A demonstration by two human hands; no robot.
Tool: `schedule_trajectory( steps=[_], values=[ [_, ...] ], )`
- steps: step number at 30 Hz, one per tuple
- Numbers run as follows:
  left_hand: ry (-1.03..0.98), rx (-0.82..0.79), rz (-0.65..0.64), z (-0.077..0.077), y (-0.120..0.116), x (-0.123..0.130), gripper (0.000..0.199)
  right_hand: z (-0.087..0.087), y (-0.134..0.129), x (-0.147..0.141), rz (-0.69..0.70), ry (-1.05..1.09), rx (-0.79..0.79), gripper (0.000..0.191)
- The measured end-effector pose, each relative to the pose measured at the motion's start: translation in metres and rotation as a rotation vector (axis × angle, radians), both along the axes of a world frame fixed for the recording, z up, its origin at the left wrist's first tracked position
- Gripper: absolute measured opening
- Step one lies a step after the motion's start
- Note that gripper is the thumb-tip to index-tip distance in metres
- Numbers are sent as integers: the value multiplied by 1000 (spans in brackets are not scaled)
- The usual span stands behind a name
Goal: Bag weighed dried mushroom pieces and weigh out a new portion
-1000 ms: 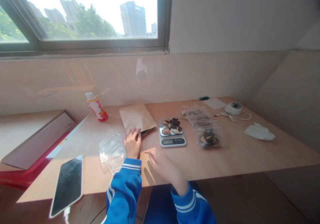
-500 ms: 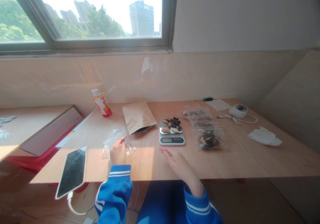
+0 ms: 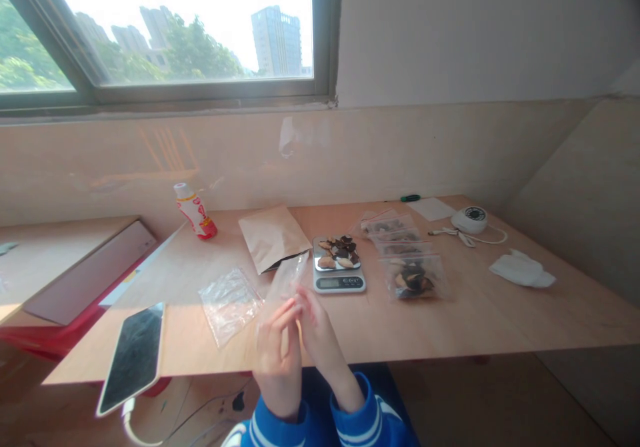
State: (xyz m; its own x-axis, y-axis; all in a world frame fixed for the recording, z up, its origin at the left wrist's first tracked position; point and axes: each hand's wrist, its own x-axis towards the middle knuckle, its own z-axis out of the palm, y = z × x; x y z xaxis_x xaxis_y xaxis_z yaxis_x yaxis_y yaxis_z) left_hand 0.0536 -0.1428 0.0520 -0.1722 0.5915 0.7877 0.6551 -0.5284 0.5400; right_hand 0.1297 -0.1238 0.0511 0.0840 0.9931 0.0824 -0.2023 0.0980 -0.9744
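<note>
My left hand [image 3: 278, 350] and my right hand [image 3: 320, 334] meet in front of the scale, fingertips close together. Between them they pinch a clear plastic bag [image 3: 289, 277], which stands up flat and looks empty. Another clear bag [image 3: 230, 306] lies on the table left of my hands. Dried, dark-and-tan slices [image 3: 336, 252], perhaps mushrooms, sit in a pile on the digital kitchen scale [image 3: 340, 284]. Behind the held bag lies a brown paper pouch [image 3: 274, 234] with its mouth towards me. Several filled zip bags [image 3: 414, 277] of similar slices lie right of the scale.
A phone [image 3: 133, 354] with a cable overhangs the table's left front edge. A red-and-white bottle [image 3: 196, 212] stands at the back left. To the right are a white dome camera [image 3: 469, 219] with cables, a white tissue [image 3: 523, 269], paper [image 3: 431, 208] and a green-handled tool [image 3: 411, 198].
My left hand has moved right, bringing one clear bag away from the other. My right hand has moved left and down to meet it, and now both grip the bag.
</note>
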Motion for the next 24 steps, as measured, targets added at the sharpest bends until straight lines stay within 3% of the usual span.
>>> schedule_trajectory(
  steps=[5,10,15,20,24],
  values=[
    [-56,-170,-231,-10,-2,15,38,16,-4,20,-42,42,14,43],
    [-50,-209,-307,-15,22,14,44,12,-3,42,-49,-12,34,36],
    [90,-11,-251,-15,42,6,16,-1,2,56,-104,-83,0,35],
    [-49,162,-110,-12,54,2,16,-6,8,85,-297,-39,-63,45],
    [-40,222,-108,-17,71,6,10,-2,22,116,-163,-137,20,48]
  ],
)
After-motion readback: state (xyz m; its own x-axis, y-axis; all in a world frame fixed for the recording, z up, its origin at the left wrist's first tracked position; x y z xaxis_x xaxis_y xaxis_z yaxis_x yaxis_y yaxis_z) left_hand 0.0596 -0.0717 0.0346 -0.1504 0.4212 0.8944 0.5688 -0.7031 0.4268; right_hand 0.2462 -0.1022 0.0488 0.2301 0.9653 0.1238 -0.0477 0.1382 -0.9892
